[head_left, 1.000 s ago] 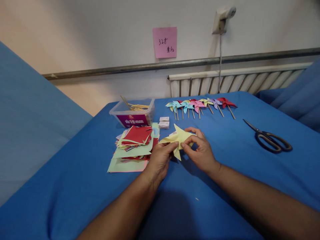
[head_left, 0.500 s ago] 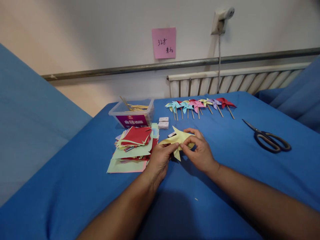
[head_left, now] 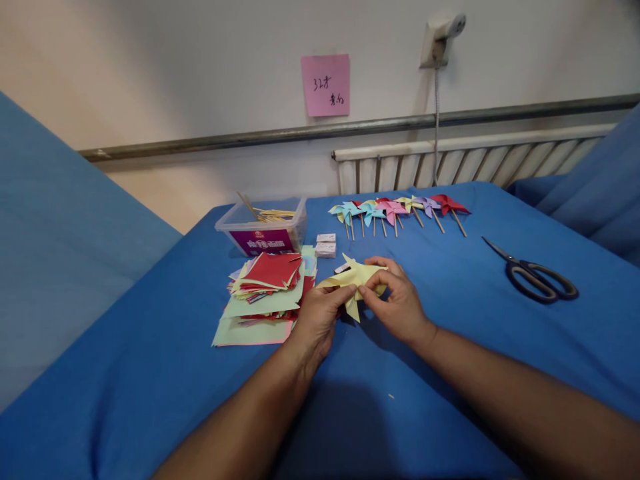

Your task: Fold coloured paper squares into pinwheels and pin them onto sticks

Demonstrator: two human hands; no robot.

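Observation:
A yellow paper pinwheel [head_left: 361,272], its points folded in, is held above the blue cloth between both hands. My left hand [head_left: 323,310] pinches it from the left, with the thumb near its centre. My right hand [head_left: 397,300] grips it from the right, thumb and index finger pressed close to the middle. The fingers hide part of the centre, and no stick shows on it. Just behind the pinwheel a small dark and white object [head_left: 343,268] is mostly covered. Left of my left hand lies a stack of cut coloured paper [head_left: 273,272] on larger green sheets [head_left: 250,331].
A clear plastic box [head_left: 263,230] with wooden sticks stands behind the paper. Two small white boxes [head_left: 326,245] sit beside it. Several finished pinwheels [head_left: 393,212] lie in a row at the back. Black-handled scissors [head_left: 537,277] rest on the right.
The whole view has shifted very slightly. Both hands keep their hold on the yellow pinwheel, with hardly any movement.

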